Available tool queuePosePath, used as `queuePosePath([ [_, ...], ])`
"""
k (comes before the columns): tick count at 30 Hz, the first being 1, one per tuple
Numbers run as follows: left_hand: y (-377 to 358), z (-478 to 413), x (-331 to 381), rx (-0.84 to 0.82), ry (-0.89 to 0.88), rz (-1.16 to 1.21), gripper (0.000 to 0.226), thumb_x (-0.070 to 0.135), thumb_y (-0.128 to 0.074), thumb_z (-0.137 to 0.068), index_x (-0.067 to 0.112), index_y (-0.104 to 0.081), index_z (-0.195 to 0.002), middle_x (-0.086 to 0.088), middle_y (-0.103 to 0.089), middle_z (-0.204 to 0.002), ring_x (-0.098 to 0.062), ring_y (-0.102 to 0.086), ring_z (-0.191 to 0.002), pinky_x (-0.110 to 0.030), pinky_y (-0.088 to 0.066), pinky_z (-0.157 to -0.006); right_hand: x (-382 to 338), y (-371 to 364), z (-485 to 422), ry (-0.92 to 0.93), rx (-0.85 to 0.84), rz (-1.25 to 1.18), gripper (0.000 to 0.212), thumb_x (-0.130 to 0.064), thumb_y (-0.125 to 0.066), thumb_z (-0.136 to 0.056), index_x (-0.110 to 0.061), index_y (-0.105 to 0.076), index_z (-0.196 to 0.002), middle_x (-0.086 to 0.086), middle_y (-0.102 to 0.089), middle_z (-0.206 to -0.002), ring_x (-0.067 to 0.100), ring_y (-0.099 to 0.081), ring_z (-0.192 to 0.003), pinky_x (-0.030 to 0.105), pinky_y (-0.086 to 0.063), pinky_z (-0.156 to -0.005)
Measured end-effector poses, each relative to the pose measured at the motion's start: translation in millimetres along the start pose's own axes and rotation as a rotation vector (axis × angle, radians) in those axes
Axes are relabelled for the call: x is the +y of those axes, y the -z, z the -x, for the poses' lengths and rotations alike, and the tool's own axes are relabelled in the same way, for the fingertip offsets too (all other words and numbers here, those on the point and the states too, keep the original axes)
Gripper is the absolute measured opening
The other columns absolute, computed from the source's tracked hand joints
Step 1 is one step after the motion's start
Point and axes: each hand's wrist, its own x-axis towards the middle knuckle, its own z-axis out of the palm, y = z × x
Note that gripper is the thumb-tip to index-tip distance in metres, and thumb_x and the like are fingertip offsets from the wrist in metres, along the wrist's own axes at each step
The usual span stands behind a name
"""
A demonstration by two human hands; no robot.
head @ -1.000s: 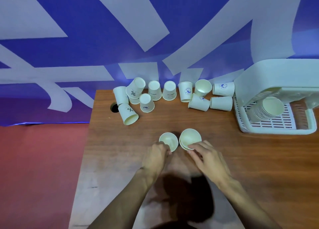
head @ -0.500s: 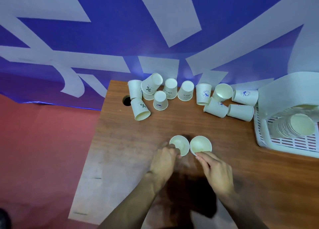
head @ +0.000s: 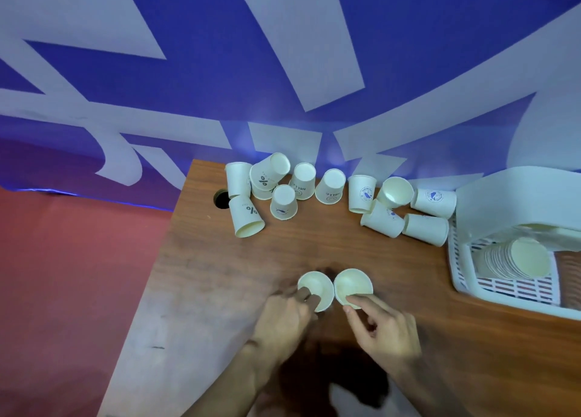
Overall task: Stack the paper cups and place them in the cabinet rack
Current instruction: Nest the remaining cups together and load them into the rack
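Two paper cups stand mouth-up and just beside each other on the table [head: 314,246] in front of me. My left hand [head: 283,319] pinches the near rim of the left cup [head: 317,283], with one finger dipped inside the mouth and the others curled against the outer wall. My right hand [head: 383,328] has its fingertips touching the near rim of the right cup [head: 353,283]. Blur hides the thumb, so I cannot tell whether that grip has closed or is only resting there.

These cups should weigh almost nothing and have thin walls, so a hard squeeze would probably fold the rim out of round and make nesting harder. The rolled lip looks like the stiffest part. I would take hold there or low on the wall, press lightly, lift one cup and drop it straight into the other. Because they are so light, a stray knuckle could tip or skid either one.

The loose cups [head: 283,202] are scattered along the far edge of the table, some upside down and some on their sides, well apart from my hands. The white rack [head: 460,278] sits to my right and already holds a stack [head: 515,259] lying on its side. I judge the job to be partway done, with this pair next to be joined.
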Motion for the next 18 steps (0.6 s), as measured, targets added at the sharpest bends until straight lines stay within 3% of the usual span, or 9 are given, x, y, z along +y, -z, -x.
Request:
queuePosePath([
  [4, 17.5, 4.7, -15.2, 0.201, -0.022, 0.062, 0.021, 0.046, -0.056, -0.084, 0.031, -0.065, -0.097, 0.012, -0.065, -0.091, -0.014, -0.062, -0.07, -0.028, -0.049, -0.052, -13.5, 17.7, -32.1, 0.136, 0.09, -0.12, 0.005, -0.027, -0.069, -0.089, -0.031, -0.071, -0.087, -0.026, -0.066, -0.091, -0.003, -0.046, -0.053, 0.028, -0.046, -0.049],
  [6, 31.3, 0.8, -32.3, 0.285, 0.048, 0.144, 0.017, 0.041, -0.054, -0.092, 0.03, -0.064, -0.101, 0.011, -0.065, -0.094, -0.018, -0.063, -0.076, -0.033, -0.052, -0.059, -26.5, 19.3, -63.9, 0.159, 0.033, -0.134, 0.006, -0.028, -0.066, -0.092, -0.032, -0.071, -0.09, -0.026, -0.066, -0.096, -0.008, -0.046, -0.059, 0.023, -0.047, -0.055],
  [8, 43.8, -6.5, -57.3, 0.311, 0.197, 0.164, 0.016, 0.039, -0.053, -0.092, 0.029, -0.06, -0.102, 0.007, -0.064, -0.093, -0.026, -0.062, -0.071, -0.037, -0.05, -0.056, -40.6, 14.5, -98.5, 0.181, -0.069, -0.1, 0.009, -0.034, -0.061, -0.095, -0.034, -0.069, -0.099, -0.025, -0.065, -0.106, -0.008, -0.053, -0.071, 0.022, -0.05, -0.064],
  [10, 53.0, -15.2, -86.7, 0.306, 0.381, 0.095, 0.026, 0.038, -0.058, -0.088, 0.026, -0.057, -0.112, 0.004, -0.062, -0.108, -0.03, -0.063, -0.069, -0.034, -0.046, -0.049, -52.4, 2.4, -131.2, 0.232, -0.134, -0.027, 0.018, -0.037, -0.058, -0.095, -0.033, -0.067, -0.11, -0.022, -0.063, -0.117, -0.001, -0.058, -0.085, 0.025, -0.05, -0.071],
  [12, 56.8, -23.2, -114.5, 0.244, 0.492, 0.035, 0.054, 0.036, -0.068, -0.082, 0.021, -0.05, -0.13, 0.003, -0.053, -0.13, -0.028, -0.064, -0.084, -0.032, -0.045, -0.051, -64.1, -15.2, -159.6, 0.308, -0.129, 0.052, 0.025, -0.036, -0.059, -0.093, -0.029, -0.066, -0.116, -0.017, -0.061, -0.126, 0.007, -0.059, -0.104, 0.029, -0.052, -0.076],
  [15, 55.1, -35.1, -141.4, 0.131, 0.523, -0.017, 0.076, 0.036, -0.072, -0.075, 0.022, -0.037, -0.142, 0.002, -0.039, -0.145, -0.025, -0.058, -0.106, -0.033, -0.048, -0.056, -79.4, -44.0, -187.7, 0.408, -0.087, 0.203, 0.035, -0.03, -0.065, -0.085, -0.02, -0.063, -0.119, -0.004, -0.058, -0.133, 0.019, -0.056, -0.114, 0.035, -0.054, -0.079],
  [18, 45.7, -44.3, -155.0, 0.073, 0.469, -0.149, 0.073, 0.032, -0.069, -0.069, 0.025, -0.042, -0.137, -0.001, -0.043, -0.145, -0.026, -0.06, -0.098, -0.032, -0.048, -0.055, -85.5, -67.4, -201.6, 0.409, -0.119, 0.317, 0.044, -0.025, -0.069, -0.079, -0.015, -0.06, -0.121, 0.001, -0.055, -0.139, 0.025, -0.057, -0.113, 0.039, -0.054, -0.083],
])
